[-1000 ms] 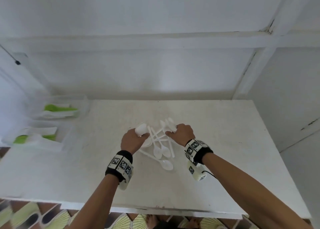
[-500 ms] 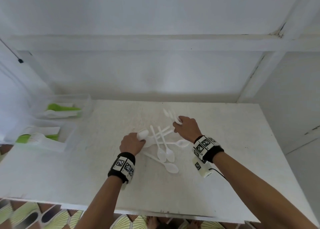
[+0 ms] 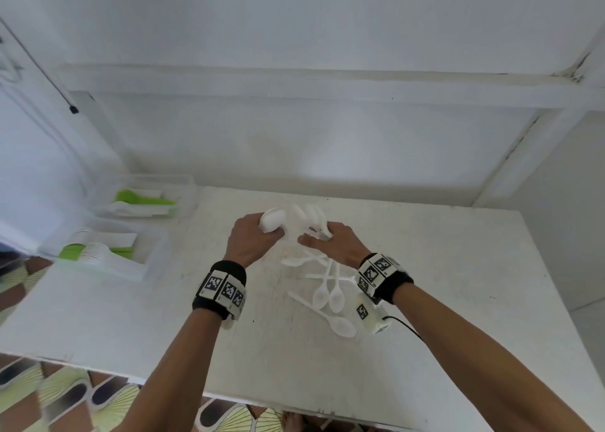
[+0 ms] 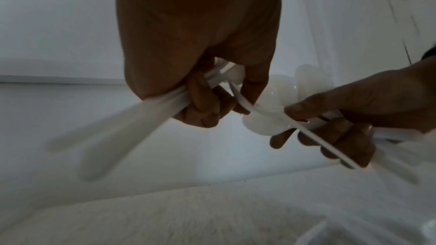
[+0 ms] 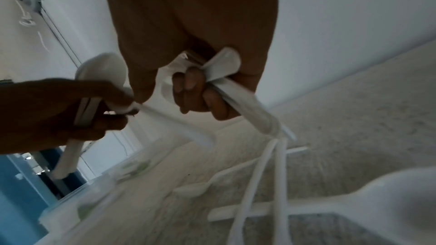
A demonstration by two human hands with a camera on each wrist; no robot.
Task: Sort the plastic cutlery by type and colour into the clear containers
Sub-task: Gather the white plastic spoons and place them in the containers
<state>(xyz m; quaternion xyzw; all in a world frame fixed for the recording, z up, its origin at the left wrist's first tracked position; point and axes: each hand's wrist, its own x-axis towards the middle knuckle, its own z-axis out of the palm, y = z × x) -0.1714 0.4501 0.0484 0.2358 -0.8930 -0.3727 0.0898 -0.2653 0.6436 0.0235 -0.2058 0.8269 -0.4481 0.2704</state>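
Note:
My left hand (image 3: pixel 252 240) grips a bundle of white spoons (image 3: pixel 273 224) above the table, bowls pointing away from me. Just to its right, my right hand (image 3: pixel 330 245) holds a few more white spoons (image 3: pixel 311 217), and their bowls touch the left bundle. In the left wrist view, the left hand's fingers (image 4: pixel 205 107) curl round the blurred handles (image 4: pixel 132 124). In the right wrist view, the right hand's fingers (image 5: pixel 200 96) are curled round spoon handles (image 5: pixel 247 107). Several loose white spoons (image 3: pixel 327 294) lie on the white table (image 3: pixel 458 284) below the right wrist.
Two clear containers stand at the table's left edge. The far container (image 3: pixel 183 189) holds green and white cutlery. The near container (image 3: pixel 154 255) holds stacked white spoons and green pieces. A white wall rises behind the table, and patterned floor shows below the front edge.
Both hands have risen off the spoon pile and moved away from me. The right hand has brought its spoons over against the left hand's bundle.

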